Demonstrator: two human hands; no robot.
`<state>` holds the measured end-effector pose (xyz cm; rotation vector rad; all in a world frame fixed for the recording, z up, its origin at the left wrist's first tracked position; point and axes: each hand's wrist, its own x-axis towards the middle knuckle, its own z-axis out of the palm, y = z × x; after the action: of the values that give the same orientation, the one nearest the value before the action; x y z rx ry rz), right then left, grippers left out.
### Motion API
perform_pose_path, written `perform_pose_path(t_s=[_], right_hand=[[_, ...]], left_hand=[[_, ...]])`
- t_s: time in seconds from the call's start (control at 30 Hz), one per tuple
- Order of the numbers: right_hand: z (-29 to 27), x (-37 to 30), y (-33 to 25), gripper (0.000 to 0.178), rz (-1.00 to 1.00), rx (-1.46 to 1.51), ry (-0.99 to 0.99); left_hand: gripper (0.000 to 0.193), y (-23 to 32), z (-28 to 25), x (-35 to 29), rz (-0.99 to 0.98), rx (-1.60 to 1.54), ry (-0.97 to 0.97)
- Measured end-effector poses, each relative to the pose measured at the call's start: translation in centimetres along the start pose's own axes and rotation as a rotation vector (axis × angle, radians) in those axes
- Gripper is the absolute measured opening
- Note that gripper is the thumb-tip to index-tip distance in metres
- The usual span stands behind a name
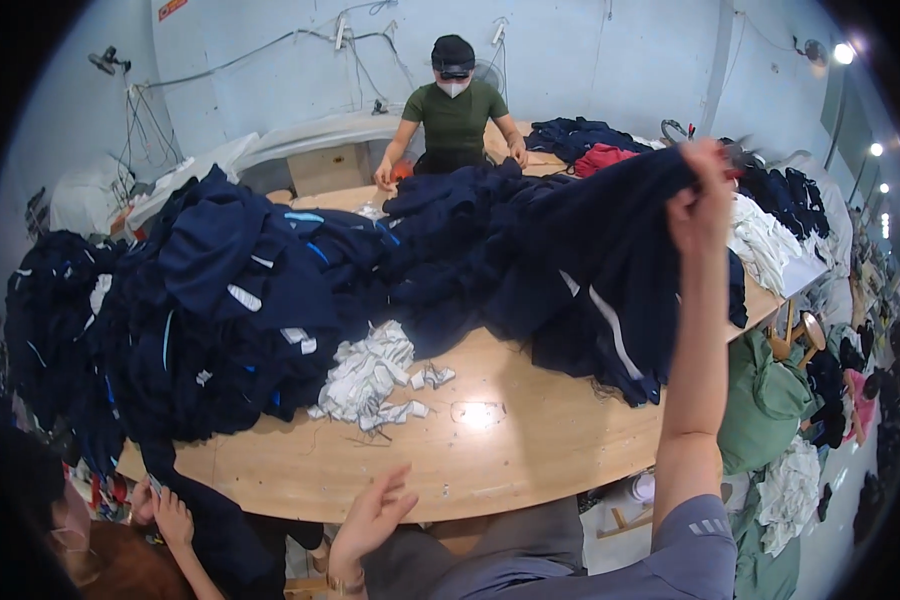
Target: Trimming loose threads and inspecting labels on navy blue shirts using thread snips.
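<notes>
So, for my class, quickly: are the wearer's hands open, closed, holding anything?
Left hand: open, nothing visible in it.
Right hand: closed, holding up navy cloth; small red item there is unclear.

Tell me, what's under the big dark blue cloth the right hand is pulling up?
Under the dark blue cloth, held up by the right hand, the wooden table shows along its lower edge. Farther in, the cloth covers everything, so I can't tell.

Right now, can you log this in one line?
right hand: raised, holding navy cloth | left hand: open, empty | white scraps: on table
</notes>
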<state>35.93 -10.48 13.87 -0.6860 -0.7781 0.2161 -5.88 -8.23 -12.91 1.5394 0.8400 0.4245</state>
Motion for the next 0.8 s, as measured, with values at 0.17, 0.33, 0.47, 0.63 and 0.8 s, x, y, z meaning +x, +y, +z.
perform_pose_path(t_s=[0.17,0.33,0.47,0.63,0.8], right_hand=[[1.7,-2.4,-4.8,0.023,-0.458,-0.096,-0.186],[-1.8,-2.4,-5.2,0.03,-0.526,-0.694,-0.319],[-1.6,-4.8,4.0,0.021,0.001,-0.207,-0.126],[-11.3,-6.9,13.7,0.02,0.357,-0.802,-0.245],[-12.3,-22.2,20.1,0.016,0.508,-0.863,-0.452]], left_hand=[[0.093,3.6,5.2,3.0,0.481,0.317,0.371],[0.072,4.5,9.5,0.8,0.743,0.116,0.19],[0.059,4.3,3.6,-4.0,0.401,-0.033,0.355],[0.058,3.5,-0.8,-3.5,0.192,0.629,0.826],[0.049,-3.5,-0.3,-4.8,-0.021,0.887,0.736]])
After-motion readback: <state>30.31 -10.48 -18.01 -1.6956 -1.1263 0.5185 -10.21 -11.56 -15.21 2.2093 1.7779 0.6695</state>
